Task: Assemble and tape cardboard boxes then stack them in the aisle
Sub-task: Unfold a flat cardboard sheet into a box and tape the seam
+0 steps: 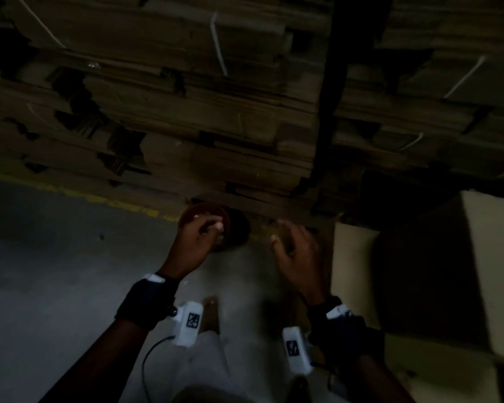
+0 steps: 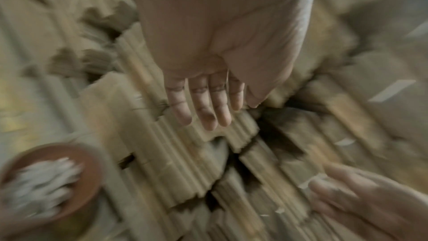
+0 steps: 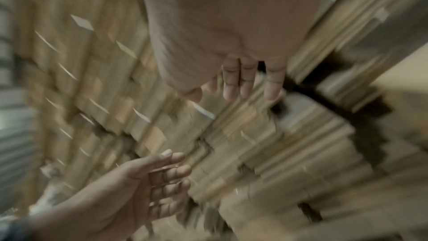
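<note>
Tall stacks of flattened cardboard boxes (image 1: 201, 112) fill the back of the dim head view, and they show blurred under both hands in the wrist views (image 2: 185, 153) (image 3: 254, 144). My left hand (image 1: 200, 237) hovers at the foot of the stack over a round brown object (image 1: 207, 210) with pale pieces inside it (image 2: 76, 162). Its fingers (image 2: 203, 105) are straight and hold nothing. My right hand (image 1: 294, 251) reaches toward the same stack with fingers (image 3: 245, 83) spread and empty. Each hand also shows in the other wrist view: left hand (image 3: 143, 184), right hand (image 2: 361, 199).
An opened pale cardboard box (image 1: 477, 257) stands at the right, close to my right arm. A grey floor (image 1: 56, 271) with a yellow line (image 1: 114, 203) runs along the stack's base. A dark gap (image 1: 329, 112) splits the stacks. White straps (image 1: 217, 42) bind the bundles.
</note>
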`<state>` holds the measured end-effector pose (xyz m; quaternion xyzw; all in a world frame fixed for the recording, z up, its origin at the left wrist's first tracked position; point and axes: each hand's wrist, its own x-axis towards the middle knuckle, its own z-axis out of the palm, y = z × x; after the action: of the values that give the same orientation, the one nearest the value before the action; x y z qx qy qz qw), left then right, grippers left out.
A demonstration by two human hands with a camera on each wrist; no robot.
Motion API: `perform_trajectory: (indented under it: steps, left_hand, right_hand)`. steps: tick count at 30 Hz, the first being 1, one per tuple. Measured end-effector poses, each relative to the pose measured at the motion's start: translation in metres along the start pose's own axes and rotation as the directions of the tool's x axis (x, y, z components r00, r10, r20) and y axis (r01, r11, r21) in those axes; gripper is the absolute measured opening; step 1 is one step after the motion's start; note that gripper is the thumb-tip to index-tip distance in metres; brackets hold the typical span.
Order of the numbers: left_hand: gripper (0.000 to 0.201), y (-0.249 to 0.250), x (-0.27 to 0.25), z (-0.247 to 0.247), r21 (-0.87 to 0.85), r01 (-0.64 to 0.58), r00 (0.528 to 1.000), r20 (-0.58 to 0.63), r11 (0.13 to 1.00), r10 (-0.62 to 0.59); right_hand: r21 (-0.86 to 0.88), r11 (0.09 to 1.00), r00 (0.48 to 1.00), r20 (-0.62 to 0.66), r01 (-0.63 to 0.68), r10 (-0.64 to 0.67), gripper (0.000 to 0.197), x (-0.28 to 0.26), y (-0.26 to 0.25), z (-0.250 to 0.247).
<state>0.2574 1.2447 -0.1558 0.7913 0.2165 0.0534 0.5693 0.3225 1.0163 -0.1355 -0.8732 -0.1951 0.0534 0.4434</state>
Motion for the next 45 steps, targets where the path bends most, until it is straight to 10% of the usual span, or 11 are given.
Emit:
perform_trajectory:
  steps: [11,16,21,28,40,45]
  left_hand:
    - [0.031,0.155,-0.143,0.196,0.007,-0.404,0.904,0.153,0.915,0.399]
    - [0.044,0.209,-0.173,0.279,0.078,-0.61,0.78,0.232,0.789,0.581]
    - [0.076,0.23,-0.166,0.329,0.296,-0.734,0.673,0.44,0.612,0.594]
    - [0.091,0.223,-0.14,0.353,0.409,-0.681,0.726,0.484,0.607,0.488]
    - [0.057,0.222,-0.178,0.329,0.125,-0.582,0.798,-0.097,0.803,0.594]
    - [0.065,0.21,-0.18,0.32,0.139,-0.595,0.695,-0.404,0.791,0.594]
  right_hand:
    - [-0.135,0.969,0.88,-0.406,0.209,-0.246,0.034,-0.173,0.027,-0.224]
    - [-0.327,0.929,0.824,-0.467,0.176,-0.32,0.038,-0.202,0.059,-0.318]
    - [-0.519,0.855,0.904,-0.368,-0.004,-0.219,0.066,-0.203,0.118,-0.383]
    - [-0.58,0.809,0.984,-0.18,-0.094,-0.015,0.088,-0.181,0.163,-0.413]
    - [-0.585,0.8,0.927,-0.212,0.133,-0.309,0.073,-0.164,0.17,-0.414]
    - [-0.473,0.842,0.679,-0.531,0.259,-0.507,0.039,-0.164,0.165,-0.437]
